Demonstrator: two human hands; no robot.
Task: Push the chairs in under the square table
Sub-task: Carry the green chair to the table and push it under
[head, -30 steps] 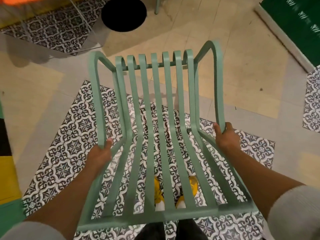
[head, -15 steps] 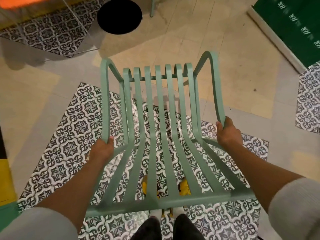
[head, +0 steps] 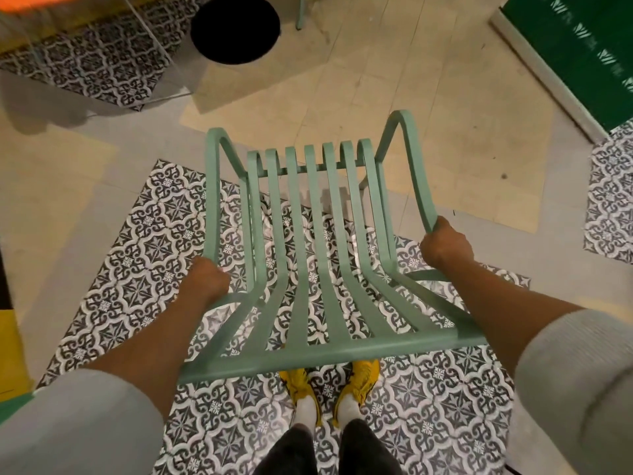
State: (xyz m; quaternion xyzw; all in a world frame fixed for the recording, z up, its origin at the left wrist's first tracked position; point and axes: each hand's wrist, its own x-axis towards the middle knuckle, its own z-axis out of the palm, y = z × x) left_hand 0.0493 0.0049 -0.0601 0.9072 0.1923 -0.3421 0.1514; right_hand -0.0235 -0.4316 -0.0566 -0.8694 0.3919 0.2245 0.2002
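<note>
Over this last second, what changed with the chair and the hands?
The pale green slatted metal chair has tilted with its seat front dropping lower in view; the black round table base stayed at the top. Left hand and right hand still grip the armrests, nothing released.

Operator clothing, head-camera view.
Both arms carry light grey knit sleeves, left sleeve (head: pixel 78 426) and right sleeve (head: pixel 579 382), pushed up so the forearms are bare; left hand (head: pixel 205 281) and right hand (head: pixel 445 246) are ungloved. Legs: dark trousers (head: pixel 342 454). Feet: white socks (head: pixel 305 411) inside yellow shoes (head: pixel 359 375) with a creased, wrinkled upper surface.
</note>
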